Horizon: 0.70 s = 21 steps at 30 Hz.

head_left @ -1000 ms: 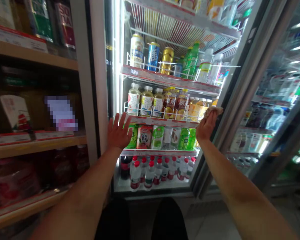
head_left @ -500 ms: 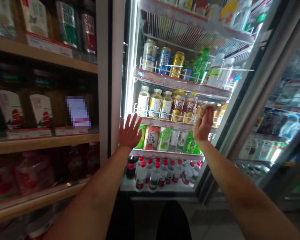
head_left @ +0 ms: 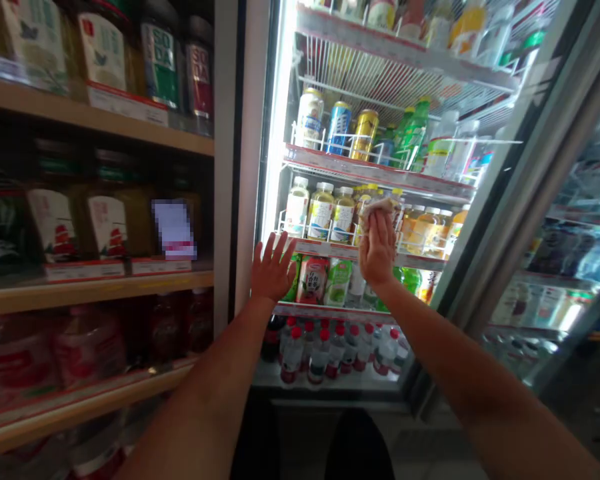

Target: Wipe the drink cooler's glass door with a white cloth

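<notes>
My right hand (head_left: 377,252) presses a pale cloth (head_left: 380,205) against the glass door of a lit drinks fridge, at the height of the tea bottles. Its fingers lie stretched over the cloth, which sticks out beyond their tips. My left hand (head_left: 271,272) rests with fingers spread at the left side of the door, close to the pale door frame (head_left: 250,167); nothing is in it. Behind the glass, bottles with white caps (head_left: 321,210) stand on the middle shelf. Below them are red and green drink cartons (head_left: 312,280). The cloth and right hand cover some yellow-capped bottles.
Cans (head_left: 365,133) and green bottles (head_left: 414,133) fill a higher fridge shelf; red-capped bottles (head_left: 319,357) stand at the bottom. To the left is a wooden shelf (head_left: 170,283) with large drink bottles (head_left: 107,213). A metal door edge (head_left: 545,173) slants along the right.
My right hand has moved left across the glass with the cloth, uncovering orange bottles on the right. My left hand keeps its place on the door's left side. The view has shifted slightly.
</notes>
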Available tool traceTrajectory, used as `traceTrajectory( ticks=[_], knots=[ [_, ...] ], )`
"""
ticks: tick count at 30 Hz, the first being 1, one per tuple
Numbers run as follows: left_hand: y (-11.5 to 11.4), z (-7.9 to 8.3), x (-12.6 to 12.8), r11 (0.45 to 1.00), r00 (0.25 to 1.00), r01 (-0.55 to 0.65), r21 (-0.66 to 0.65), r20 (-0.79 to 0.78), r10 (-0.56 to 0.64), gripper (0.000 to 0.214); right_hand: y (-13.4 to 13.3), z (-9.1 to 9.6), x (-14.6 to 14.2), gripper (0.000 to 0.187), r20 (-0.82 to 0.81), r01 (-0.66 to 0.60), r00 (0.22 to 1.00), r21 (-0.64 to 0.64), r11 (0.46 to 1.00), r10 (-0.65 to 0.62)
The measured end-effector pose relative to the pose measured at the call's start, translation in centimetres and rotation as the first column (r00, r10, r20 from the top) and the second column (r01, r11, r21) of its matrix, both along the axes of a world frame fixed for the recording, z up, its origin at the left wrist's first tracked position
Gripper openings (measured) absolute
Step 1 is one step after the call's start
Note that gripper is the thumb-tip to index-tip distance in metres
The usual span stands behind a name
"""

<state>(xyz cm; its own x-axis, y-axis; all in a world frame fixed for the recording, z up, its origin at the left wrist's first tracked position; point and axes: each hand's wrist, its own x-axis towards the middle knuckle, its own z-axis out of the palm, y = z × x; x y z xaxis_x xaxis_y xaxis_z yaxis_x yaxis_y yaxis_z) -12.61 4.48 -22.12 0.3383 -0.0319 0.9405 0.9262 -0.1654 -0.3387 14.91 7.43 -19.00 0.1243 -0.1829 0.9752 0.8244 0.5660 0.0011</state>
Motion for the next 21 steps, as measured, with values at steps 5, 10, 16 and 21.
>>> traceTrajectory(
  ticks=[5,10,16,21],
  knots=[
    [-0.2,0.0,0.0,1.0,1.0,-0.02,-0.001,0.003,0.02,0.059,-1.1,2.0,-2.7,0.056,0.023,-0.011,1.0,-0.003,1.0,0.011],
    [-0.3,-0.1,0.0,1.0,1.0,-0.01,-0.014,-0.001,0.01,0.06,-1.8,1.6,-5.6,0.055,0.122,0.01,0.992,-0.029,1.0,-0.007],
    [-0.2,-0.1,-0.1,0.997,0.998,-0.047,0.062,-0.028,0.049,0.058,-2.8,1.8,-8.6,0.056,0.312,0.016,0.95,-0.056,0.998,0.002],
    [0.0,-0.1,-0.2,0.993,0.997,-0.065,0.095,-0.035,0.068,0.059,-3.8,4.2,-11.0,0.059,0.339,0.012,0.941,-0.096,0.995,0.021]
  ],
)
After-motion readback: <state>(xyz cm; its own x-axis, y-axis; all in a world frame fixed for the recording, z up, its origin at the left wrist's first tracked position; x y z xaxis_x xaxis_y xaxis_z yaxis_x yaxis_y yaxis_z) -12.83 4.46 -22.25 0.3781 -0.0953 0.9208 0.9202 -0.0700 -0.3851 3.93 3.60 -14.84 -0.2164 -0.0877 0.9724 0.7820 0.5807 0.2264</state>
